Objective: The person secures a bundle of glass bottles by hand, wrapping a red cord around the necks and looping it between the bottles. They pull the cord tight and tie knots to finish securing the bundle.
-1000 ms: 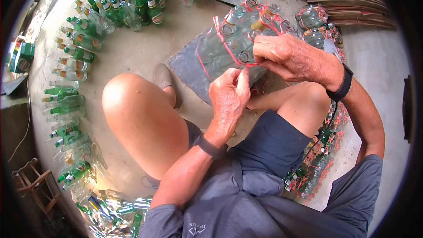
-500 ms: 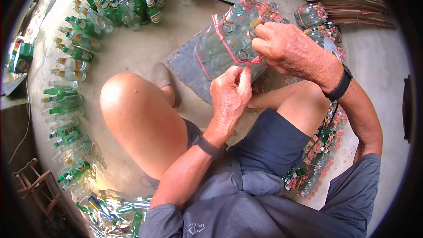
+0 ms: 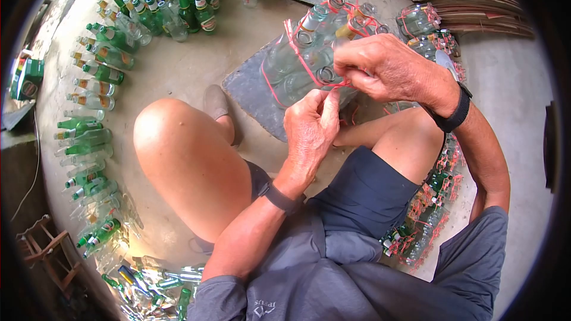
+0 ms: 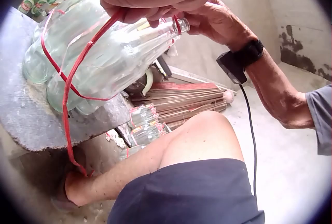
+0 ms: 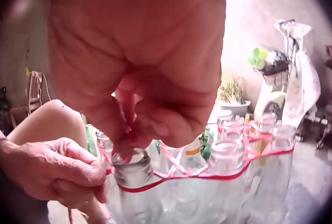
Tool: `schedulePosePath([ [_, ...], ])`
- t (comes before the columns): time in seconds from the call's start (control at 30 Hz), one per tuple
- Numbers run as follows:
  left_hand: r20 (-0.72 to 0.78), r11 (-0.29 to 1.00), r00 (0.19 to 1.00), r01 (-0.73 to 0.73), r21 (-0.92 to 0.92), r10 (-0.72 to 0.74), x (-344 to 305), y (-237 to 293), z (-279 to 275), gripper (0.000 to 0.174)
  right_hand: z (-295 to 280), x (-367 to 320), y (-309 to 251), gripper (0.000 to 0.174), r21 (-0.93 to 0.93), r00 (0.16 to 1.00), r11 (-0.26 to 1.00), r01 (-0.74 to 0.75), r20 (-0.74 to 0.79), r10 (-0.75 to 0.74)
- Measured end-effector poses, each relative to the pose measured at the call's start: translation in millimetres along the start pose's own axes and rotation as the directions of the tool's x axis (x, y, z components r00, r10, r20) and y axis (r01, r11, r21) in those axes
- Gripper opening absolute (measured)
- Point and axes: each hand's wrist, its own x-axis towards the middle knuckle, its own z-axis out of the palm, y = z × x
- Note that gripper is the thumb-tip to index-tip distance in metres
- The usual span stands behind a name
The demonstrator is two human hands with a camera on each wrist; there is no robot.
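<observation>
A bundle of clear glass bottles (image 3: 288, 77) stands on a dark slab (image 3: 247, 86), with red plastic string (image 5: 199, 178) looped around the necks and lower around the sides. At the near corner of the bundle, my left hand (image 3: 310, 120) pinches the string between thumb and forefinger; a loose length of string (image 4: 66, 105) hangs below it in the left wrist view. My right hand (image 3: 389, 71) is just above the nearest bottle neck (image 5: 132, 166), thumb and fingertips pinched together on a bit of red string. Its fingers partly hide that neck in the right wrist view.
Rows of green and clear bottles (image 3: 101, 71) curve along the left side and back of the floor. Tied bottle bundles (image 3: 419, 21) line the right, near stacked boards (image 3: 476, 3). Bent knees (image 3: 172, 137) flank the work. A cable (image 4: 251, 136) trails from the right wristband.
My right hand shifted slightly right and up, then came back left toward the near bottle neck, its fingers turning. The left hand has kept its grip almost in place.
</observation>
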Motion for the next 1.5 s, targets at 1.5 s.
schedulePosePath([
  [1.5,0.002,0.998,0.999,-0.054,-0.032,0.054,-1.6,4.0,5.7,0.023,-11.2,30.6,55.2,0.013,0.015,0.98,0.994,0.108,-0.171,-0.104],
])
